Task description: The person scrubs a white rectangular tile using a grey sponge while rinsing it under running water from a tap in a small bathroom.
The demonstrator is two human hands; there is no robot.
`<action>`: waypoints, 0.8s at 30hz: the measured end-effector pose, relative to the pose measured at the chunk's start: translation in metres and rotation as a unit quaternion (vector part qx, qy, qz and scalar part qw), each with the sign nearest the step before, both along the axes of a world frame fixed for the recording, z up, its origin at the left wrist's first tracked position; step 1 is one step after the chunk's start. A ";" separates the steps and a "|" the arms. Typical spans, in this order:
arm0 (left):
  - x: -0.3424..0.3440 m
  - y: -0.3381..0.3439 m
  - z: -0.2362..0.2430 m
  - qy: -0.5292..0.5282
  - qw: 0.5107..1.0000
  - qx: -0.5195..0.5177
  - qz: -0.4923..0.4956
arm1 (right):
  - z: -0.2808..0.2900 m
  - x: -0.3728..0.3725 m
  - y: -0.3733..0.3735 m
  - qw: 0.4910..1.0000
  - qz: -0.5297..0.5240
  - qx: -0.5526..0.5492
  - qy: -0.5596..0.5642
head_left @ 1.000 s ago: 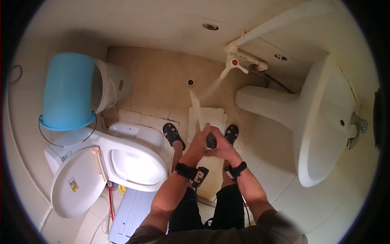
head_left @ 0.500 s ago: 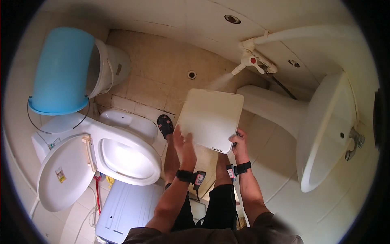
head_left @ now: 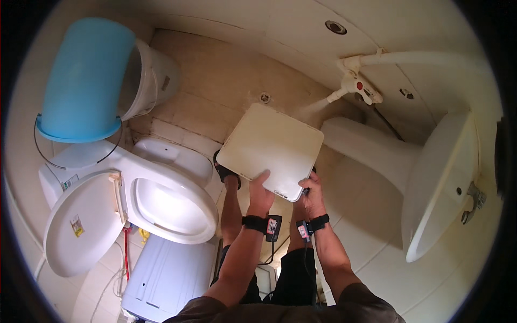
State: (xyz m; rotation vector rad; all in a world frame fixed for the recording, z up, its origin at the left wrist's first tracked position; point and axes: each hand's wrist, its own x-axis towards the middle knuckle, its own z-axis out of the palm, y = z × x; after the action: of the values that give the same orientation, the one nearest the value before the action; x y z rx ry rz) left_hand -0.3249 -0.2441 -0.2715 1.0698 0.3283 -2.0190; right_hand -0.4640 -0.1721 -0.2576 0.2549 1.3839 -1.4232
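Left hand (head_left: 260, 195) pinches white panel (head_left: 272, 145) by near edge, thumb on top; right hand (head_left: 313, 195), fingers gripping corner and dark lump (head_left: 305, 191), apparently leaving far edge facing spraying tap (head_left: 354, 86).

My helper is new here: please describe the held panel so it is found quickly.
Right of the white toilet, the left hand and right hand hold a pale flat panel. Unlike the oval toilet lid, it is squarish with rounded corners.

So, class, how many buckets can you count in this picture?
2: a blue bucket at the upper left, and a white bucket just to its right, partly hidden behind it.
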 end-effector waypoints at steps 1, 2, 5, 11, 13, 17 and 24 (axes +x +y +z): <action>-0.002 -0.003 -0.006 -0.006 1.000 0.009 -0.018 | -0.004 0.001 0.002 1.000 0.002 -0.003 0.000; -0.001 -0.003 -0.012 -0.011 0.999 0.020 -0.038 | -0.006 0.004 0.004 1.000 0.013 0.016 -0.003; 0.014 0.000 -0.031 -0.119 0.977 -0.046 -0.173 | -0.004 -0.005 0.017 0.993 0.062 0.103 0.011; 0.018 -0.025 0.000 0.008 0.987 -0.037 -0.155 | 0.013 -0.036 0.024 0.951 0.093 0.204 0.214; 0.027 -0.016 -0.016 -0.096 0.910 -0.217 -0.341 | 0.012 -0.028 0.001 0.928 0.197 0.105 0.297; -0.015 -0.012 -0.001 0.087 0.970 -0.029 -0.227 | -0.025 -0.016 -0.037 0.878 0.277 0.151 0.359; 0.011 -0.002 -0.006 0.023 0.923 -0.100 -0.370 | -0.019 0.000 -0.077 0.848 0.356 -0.019 0.392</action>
State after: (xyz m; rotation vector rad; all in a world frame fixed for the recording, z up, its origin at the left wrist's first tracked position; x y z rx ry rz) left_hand -0.3140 -0.2463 -0.2780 1.1144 -0.3149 -2.6673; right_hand -0.4638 -0.2492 -0.2767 -0.8956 1.8139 -0.9150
